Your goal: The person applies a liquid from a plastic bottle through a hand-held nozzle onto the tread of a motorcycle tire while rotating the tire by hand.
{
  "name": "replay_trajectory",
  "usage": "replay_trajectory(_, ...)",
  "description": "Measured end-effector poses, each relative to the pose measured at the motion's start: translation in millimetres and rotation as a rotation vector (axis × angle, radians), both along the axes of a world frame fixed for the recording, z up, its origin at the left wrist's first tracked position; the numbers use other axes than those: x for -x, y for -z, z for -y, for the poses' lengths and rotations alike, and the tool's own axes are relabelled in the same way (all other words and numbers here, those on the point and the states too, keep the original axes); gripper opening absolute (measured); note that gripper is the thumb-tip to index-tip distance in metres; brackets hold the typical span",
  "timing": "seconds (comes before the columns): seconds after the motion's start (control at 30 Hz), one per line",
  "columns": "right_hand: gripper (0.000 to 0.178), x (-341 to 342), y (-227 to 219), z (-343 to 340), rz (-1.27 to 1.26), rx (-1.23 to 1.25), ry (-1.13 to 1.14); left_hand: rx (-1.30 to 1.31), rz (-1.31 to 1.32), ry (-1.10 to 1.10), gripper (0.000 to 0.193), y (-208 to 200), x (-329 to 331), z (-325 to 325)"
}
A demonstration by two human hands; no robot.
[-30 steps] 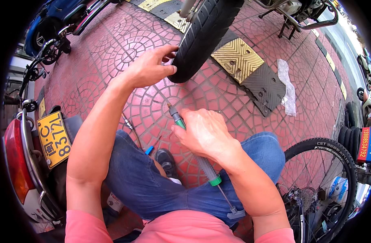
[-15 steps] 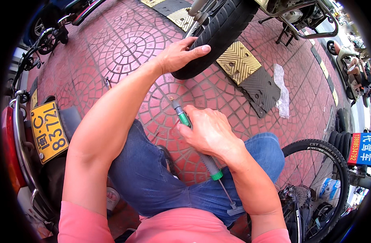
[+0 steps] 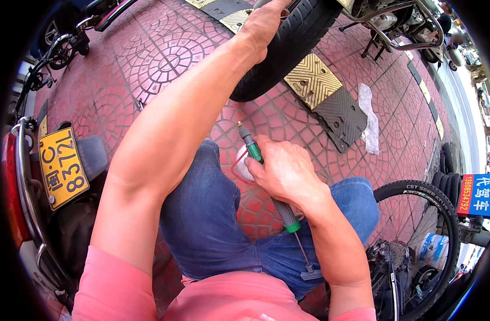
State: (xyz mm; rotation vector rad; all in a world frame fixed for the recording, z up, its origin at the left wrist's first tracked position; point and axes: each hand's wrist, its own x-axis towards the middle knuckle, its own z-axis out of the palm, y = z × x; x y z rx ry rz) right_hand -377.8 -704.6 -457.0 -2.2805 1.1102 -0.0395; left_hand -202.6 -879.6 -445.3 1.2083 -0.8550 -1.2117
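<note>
My right hand (image 3: 287, 168) is wrapped round a tubular hand pump (image 3: 284, 213) with green collars and a narrow tip pointing away from me. A thin rod ending in a small T-handle sticks out of its near end, over my right thigh. At the top, my left hand (image 3: 260, 31) reaches to the side of a raised black tyre (image 3: 301, 40); its fingers are partly cut off by the frame's edge and I cannot see what they touch. Below the pump's tip, a pale round object (image 3: 244, 163) with a thin red loop shows beside my right fingers.
A black and yellow speed bump (image 3: 314, 80) and a crumpled clear plastic strip (image 3: 369, 120) lie on red paving (image 3: 170, 59). A bicycle wheel (image 3: 454, 235) stands at right. A motorcycle's yellow plate (image 3: 64, 168) is close on the left; more bikes stand further off.
My left hand has moved up from the tyre's lower tread to its side near the top edge. My right hand keeps its hold on the pump. The pale round object has come into view.
</note>
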Motion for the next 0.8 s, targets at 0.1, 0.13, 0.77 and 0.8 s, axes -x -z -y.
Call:
replay_trajectory(0.1, 0.031, 5.8, 0.9, 3.3, 0.028, -0.014, -0.023, 0.022, -0.099, 0.078, 0.063, 18.8, -31.0, 3.9)
replay_trajectory(0.13, 0.031, 5.0, 1.1, 5.1, 0.041, -0.016, -0.038, 0.042, -0.023, 0.110, 0.064, 25.9, -44.1, 0.1)
replay_trajectory(0.77, 0.035, -65.1, 20.7, 30.0, 0.299, -0.326, 0.240, -0.475, 0.898, 0.367, 0.038, 6.5, -109.1, -86.6)
replay_trajectory(0.8, 0.036, -70.7, 21.9, 30.7, 0.329, -0.325, 0.268, -0.513, 0.886, 0.362, 0.039, 7.9, -112.7, -94.3)
